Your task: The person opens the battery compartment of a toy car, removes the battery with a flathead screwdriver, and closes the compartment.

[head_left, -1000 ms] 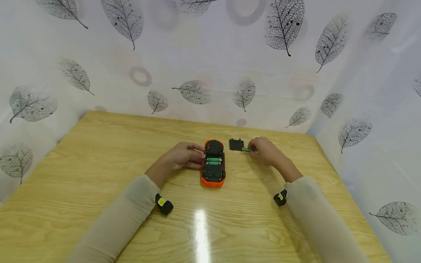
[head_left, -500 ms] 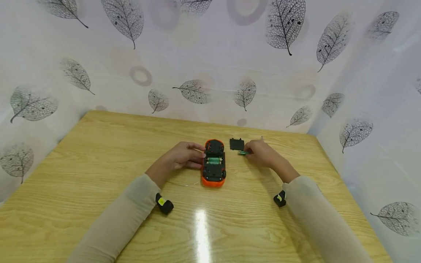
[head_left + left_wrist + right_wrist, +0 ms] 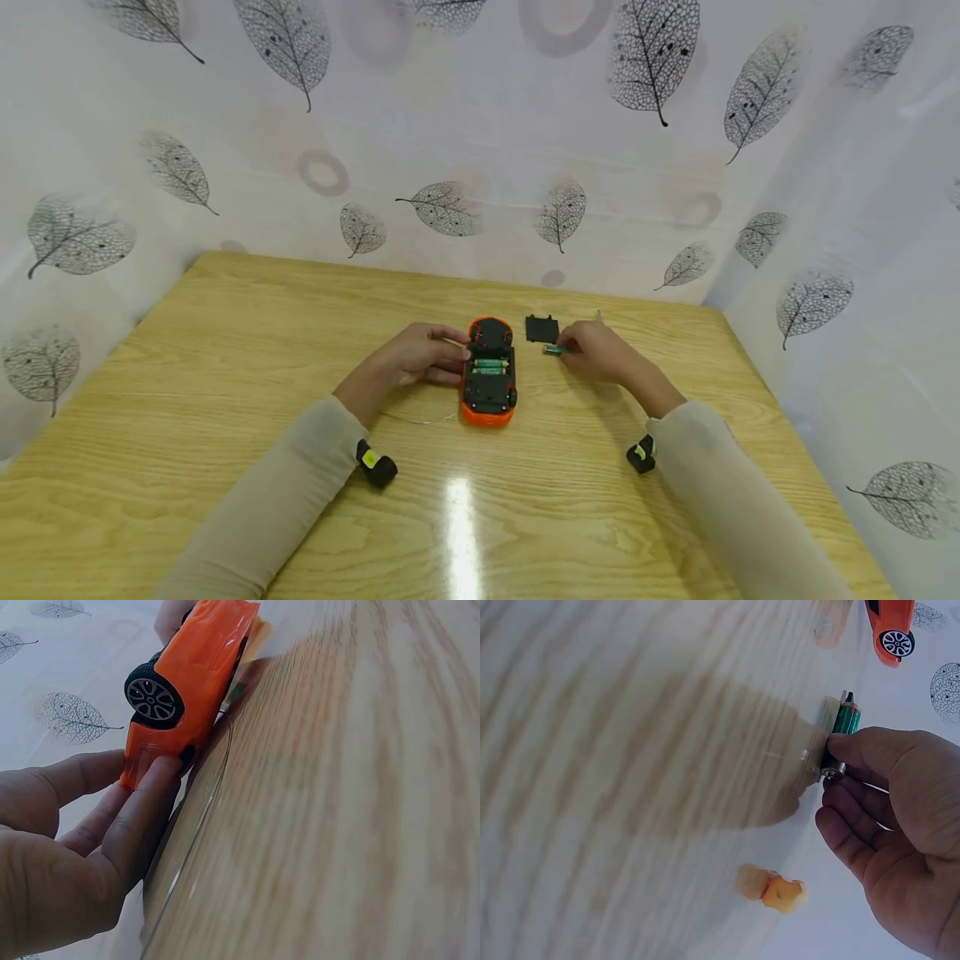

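An orange toy car (image 3: pixel 489 408) lies wheels up on the wooden table, its battery bay exposed with green batteries (image 3: pixel 491 364) inside. My left hand (image 3: pixel 412 358) grips the car's left edge; in the left wrist view its fingers meet the orange body (image 3: pixel 199 667) near a wheel. Right of the car, my right hand (image 3: pixel 596 350) pinches a green battery (image 3: pixel 846 721) between thumb and fingers, low over the table. Just beyond that battery lies a flat black battery cover (image 3: pixel 542 328).
A thin clear strand (image 3: pixel 196 825) trails from the car to the left along the table. An orange lobed piece (image 3: pixel 782 894) sits beyond my right hand in the right wrist view. A leaf-patterned curtain (image 3: pixel 450 125) borders the table's far edge.
Over the last second my right hand has moved slightly left and nearer with the battery, away from the cover's lower corner. The left hand and car have stayed put.
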{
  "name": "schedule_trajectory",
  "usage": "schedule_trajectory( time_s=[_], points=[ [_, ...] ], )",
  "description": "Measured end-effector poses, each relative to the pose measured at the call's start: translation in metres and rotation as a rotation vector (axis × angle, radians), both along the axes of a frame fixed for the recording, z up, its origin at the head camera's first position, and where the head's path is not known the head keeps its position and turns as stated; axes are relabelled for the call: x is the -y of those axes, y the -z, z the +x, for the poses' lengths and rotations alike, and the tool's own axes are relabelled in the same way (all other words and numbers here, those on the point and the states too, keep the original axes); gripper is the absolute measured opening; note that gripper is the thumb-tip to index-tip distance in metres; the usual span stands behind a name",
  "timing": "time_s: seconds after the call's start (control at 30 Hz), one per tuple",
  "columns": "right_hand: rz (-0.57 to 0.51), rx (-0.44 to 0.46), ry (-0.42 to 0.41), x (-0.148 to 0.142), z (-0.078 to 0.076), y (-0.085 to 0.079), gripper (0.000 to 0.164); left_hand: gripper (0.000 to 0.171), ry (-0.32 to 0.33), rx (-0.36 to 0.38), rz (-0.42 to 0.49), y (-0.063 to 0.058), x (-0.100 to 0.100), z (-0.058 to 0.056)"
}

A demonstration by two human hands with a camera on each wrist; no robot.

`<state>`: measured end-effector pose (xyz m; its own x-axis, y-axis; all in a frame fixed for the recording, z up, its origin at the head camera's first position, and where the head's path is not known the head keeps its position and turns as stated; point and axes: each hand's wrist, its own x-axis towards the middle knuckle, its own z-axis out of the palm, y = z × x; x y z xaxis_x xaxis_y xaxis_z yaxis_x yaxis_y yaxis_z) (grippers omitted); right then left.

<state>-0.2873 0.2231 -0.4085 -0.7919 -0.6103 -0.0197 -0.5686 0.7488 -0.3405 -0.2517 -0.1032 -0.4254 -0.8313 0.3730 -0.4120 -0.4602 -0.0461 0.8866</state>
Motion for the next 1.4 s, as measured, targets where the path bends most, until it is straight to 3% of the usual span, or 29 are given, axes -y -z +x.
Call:
schedule_trajectory(
  time_s=[0.33, 0.67, 1.13, 1.4],
  points=[
    [0.037, -0.034, 0.009, 0.002, 0.005, -0.011, 0.018, 0.041, -0.012, 0.006, -0.001, 0.000, -0.001, 0.000],
    [0.017, -0.125, -0.080, 0.016, 0.014, -0.021, 0.022, 0.039, -0.005, -0.002, -0.002, 0.003, -0.001, -0.001],
    [-0.004, -0.149, -0.203, 0.049, 0.035, -0.032, 0.029, 0.039, -0.008, -0.001, 0.009, 0.002, -0.002, -0.001],
    [0.018, -0.138, -0.230, 0.059, 0.036, -0.029, 0.026, 0.041, -0.003, -0.012, 0.009, 0.000, -0.002, 0.001]
  ],
)
